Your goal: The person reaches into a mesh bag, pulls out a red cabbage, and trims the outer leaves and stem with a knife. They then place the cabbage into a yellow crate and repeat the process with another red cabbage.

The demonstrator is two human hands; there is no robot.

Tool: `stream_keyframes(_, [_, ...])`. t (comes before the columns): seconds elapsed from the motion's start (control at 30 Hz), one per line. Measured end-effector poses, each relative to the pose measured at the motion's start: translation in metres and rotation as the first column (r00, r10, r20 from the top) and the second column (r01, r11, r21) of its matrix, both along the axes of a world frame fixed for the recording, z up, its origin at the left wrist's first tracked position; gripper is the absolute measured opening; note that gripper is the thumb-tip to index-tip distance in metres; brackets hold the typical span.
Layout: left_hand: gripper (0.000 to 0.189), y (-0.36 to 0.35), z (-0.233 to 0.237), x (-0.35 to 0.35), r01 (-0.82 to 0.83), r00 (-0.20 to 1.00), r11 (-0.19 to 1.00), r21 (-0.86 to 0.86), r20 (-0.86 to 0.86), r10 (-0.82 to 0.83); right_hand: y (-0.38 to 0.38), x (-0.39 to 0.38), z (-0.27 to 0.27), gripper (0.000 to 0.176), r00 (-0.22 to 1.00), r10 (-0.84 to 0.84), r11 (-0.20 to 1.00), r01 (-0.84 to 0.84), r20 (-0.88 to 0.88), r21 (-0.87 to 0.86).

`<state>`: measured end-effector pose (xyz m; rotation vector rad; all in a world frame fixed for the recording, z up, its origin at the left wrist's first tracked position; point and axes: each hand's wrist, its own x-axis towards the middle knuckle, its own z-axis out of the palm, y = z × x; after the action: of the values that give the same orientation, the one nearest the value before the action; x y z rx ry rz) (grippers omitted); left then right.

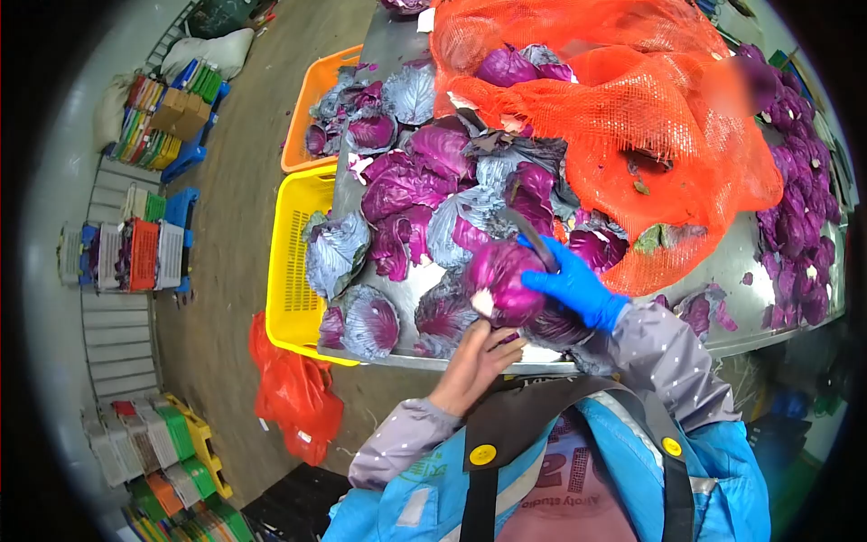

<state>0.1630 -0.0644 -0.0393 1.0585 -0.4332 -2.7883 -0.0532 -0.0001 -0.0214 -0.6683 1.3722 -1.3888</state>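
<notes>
A peeled red cabbage head (pixel 504 282), its pale cut stem facing me, is held just above the near edge of the metal table. My bare left hand (pixel 477 363) supports it from below, fingertips against its underside. In a blue glove, my right hand (pixel 578 282) grips a knife (pixel 533 237); the dark blade points up and left across the top of the cabbage, and the handle is hidden in the fist. The gloved thumb presses on the cabbage's right side. Loose outer cabbage leaves (pixel 406 190) lie around and beyond it.
An orange mesh sack (pixel 632 117) covers the far right of the table, with piled red cabbages (pixel 799 199) beyond. Yellow (pixel 287 271) and orange (pixel 302 117) crates stand along the left edge. A red plastic bag (pixel 293 397) lies on the floor near stacked crates (pixel 149 443).
</notes>
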Motion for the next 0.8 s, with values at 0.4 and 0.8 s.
stream_keyframes(0.4, [0.095, -0.072, 0.024, -0.063, 0.308, 0.897, -0.507, -0.805, 0.424, -0.129, 0.002, -0.032, 0.015, 0.051, 0.887, -0.014, 0.978, 0.107, -0.461, 0.178])
stream_keyframes(0.8, [0.089, -0.002, 0.021, -0.136, 0.256, 0.966, -0.453, -0.854, 0.209, 0.152, 0.071, -0.01, 0.036, 0.059, 0.491, -0.045, 0.976, 0.208, -0.87, 0.067])
